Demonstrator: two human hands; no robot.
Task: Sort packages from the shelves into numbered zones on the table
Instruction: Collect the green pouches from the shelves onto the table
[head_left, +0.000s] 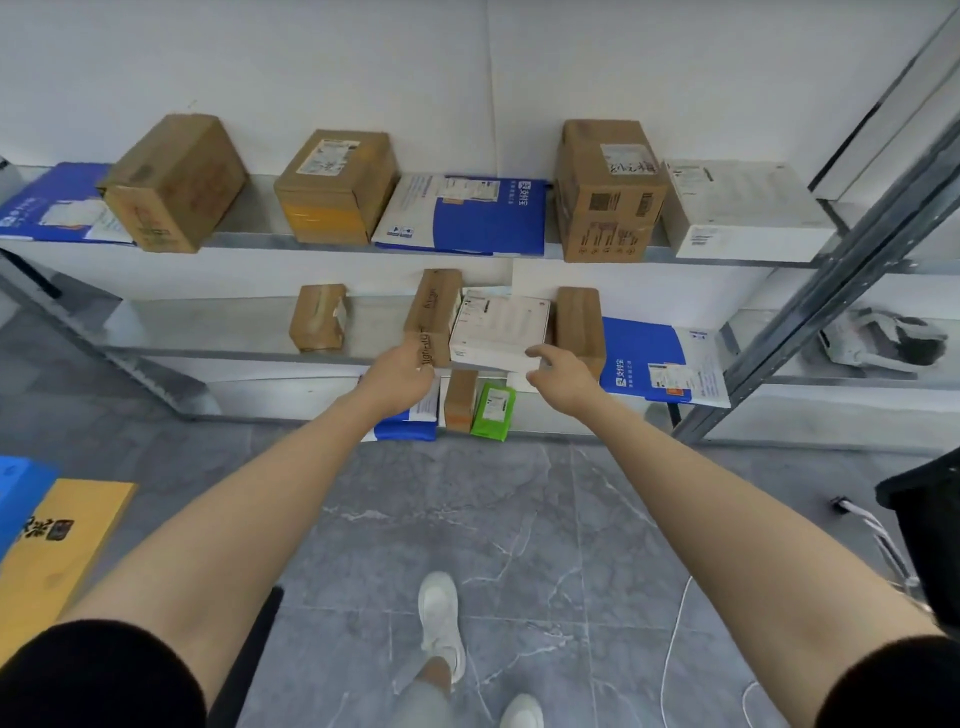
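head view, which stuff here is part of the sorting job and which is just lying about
Job: white box, right hand thumb on its corner; left hand by the tall brown box; blue mailer; green packet; shelves.
Lying about: white gadget on the side rack; white cable on the floor.

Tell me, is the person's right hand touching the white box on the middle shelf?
Touching. The head view shows the right hand gripping the near right corner of the white box, with no gap.
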